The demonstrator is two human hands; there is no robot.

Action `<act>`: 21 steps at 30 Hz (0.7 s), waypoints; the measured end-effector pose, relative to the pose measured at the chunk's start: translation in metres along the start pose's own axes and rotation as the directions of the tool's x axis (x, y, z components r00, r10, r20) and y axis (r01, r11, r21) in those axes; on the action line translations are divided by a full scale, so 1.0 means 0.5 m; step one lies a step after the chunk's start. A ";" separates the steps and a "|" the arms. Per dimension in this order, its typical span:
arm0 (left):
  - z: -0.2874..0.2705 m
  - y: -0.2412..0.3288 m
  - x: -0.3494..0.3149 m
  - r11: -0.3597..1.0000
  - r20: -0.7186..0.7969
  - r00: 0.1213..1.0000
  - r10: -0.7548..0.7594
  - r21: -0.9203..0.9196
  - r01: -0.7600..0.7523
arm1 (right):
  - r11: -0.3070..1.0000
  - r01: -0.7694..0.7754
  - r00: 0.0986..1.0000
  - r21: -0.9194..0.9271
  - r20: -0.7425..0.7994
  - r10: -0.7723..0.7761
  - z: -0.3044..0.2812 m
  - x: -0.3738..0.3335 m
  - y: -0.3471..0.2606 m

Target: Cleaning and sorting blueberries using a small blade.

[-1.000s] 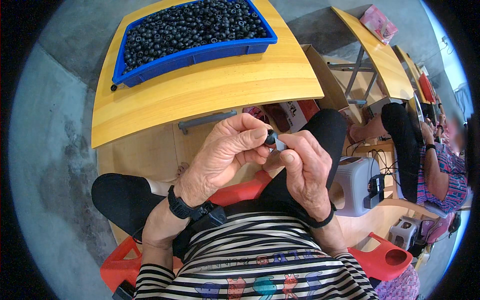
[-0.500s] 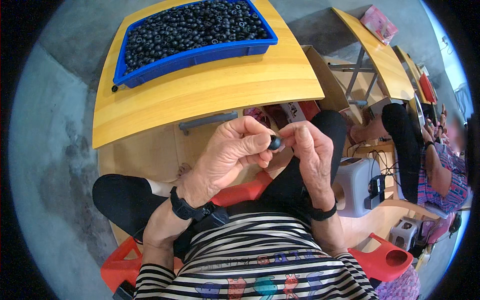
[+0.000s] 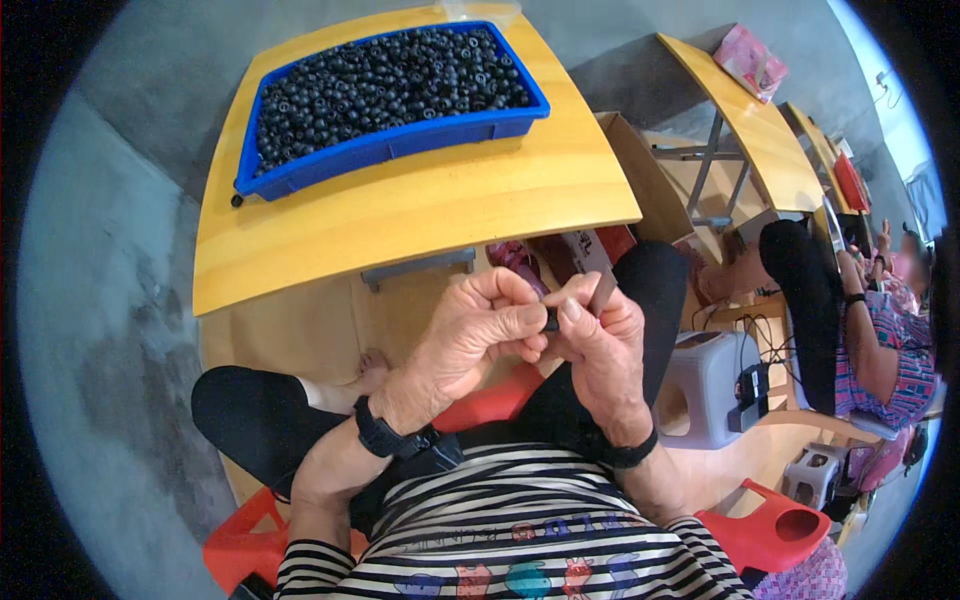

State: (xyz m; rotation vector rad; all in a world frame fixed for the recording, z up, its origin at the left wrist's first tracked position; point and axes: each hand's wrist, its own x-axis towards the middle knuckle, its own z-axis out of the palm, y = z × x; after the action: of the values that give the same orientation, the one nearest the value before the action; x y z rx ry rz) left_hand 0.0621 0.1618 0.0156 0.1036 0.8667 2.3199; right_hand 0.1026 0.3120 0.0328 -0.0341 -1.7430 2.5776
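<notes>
My left hand [image 3: 480,325] pinches a small black round part [image 3: 551,319] between thumb and fingertips, above my lap. Right beside it, my right hand [image 3: 605,345] is closed on a short, flat, dark brown strip [image 3: 602,293] that looks like a small blade; its upper end sticks up past the forefinger. The right thumb reaches the black part, and fingers hide most of it. Beyond my hands, a blue tub [image 3: 390,140] filled with many similar black ring-like parts [image 3: 390,90] stands on a yellow wooden table [image 3: 420,210].
One loose black part [image 3: 237,201] lies by the tub's near left corner. At right are a grey plastic stool [image 3: 705,385] with a black device and cables, a second table [image 3: 750,125], and a seated person [image 3: 880,350]. A cardboard box [image 3: 640,170] stands beside my table.
My right hand has turned and closed in on the black part, and the brown strip now shows upright. The tub and table sit slightly lower in view.
</notes>
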 end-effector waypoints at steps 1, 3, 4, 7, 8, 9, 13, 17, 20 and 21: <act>0.002 -0.001 0.000 1.000 0.006 1.000 0.009 0.009 -0.009 | 1.000 0.003 1.000 0.017 -0.013 -0.003 0.001 0.003 0.003; 0.005 -0.004 0.000 1.000 -0.021 1.000 -0.021 0.000 0.021 | 1.000 -0.028 1.000 -0.012 0.005 0.028 -0.005 0.004 0.002; 0.002 -0.008 0.002 1.000 -0.007 1.000 -0.005 -0.002 0.005 | 1.000 -0.019 1.000 -0.009 0.013 0.019 -0.008 0.005 0.003; -0.001 -0.009 0.002 0.999 0.001 1.000 -0.001 0.037 0.001 | 0.997 -0.062 0.997 -0.038 0.045 0.063 -0.013 0.005 0.005; 0.001 -0.008 0.002 0.998 -0.008 1.000 0.002 0.061 -0.002 | 0.994 -0.097 0.995 -0.042 0.022 0.098 -0.012 0.005 0.004; 0.001 -0.007 0.002 0.998 -0.008 1.000 0.009 0.068 -0.009 | 0.990 -0.131 0.991 -0.044 0.001 0.131 -0.010 0.006 0.004; -0.002 -0.006 0.010 0.992 -0.042 0.997 0.057 0.111 -0.052 | 0.984 -0.020 1.000 -0.178 -0.025 0.016 -0.002 -0.008 0.009; -0.010 -0.010 0.019 0.974 -0.030 0.995 0.100 0.207 -0.092 | 0.836 0.187 0.982 -0.517 0.085 -0.167 -0.022 0.002 0.016; -0.014 -0.019 0.022 0.968 -0.046 0.996 0.075 0.242 -0.061 | 0.824 0.233 0.972 -0.517 0.093 -0.216 -0.042 0.015 0.027; -0.012 -0.020 0.023 0.970 -0.038 0.997 0.064 0.238 -0.053 | 0.824 0.267 0.963 -0.500 0.108 -0.247 -0.051 0.016 0.031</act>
State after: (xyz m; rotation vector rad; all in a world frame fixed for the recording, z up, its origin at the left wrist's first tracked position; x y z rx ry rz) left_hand 0.0568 0.1712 0.0032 0.1807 1.1772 2.2712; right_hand 0.0951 0.3302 0.0089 0.2254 -2.2179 1.8808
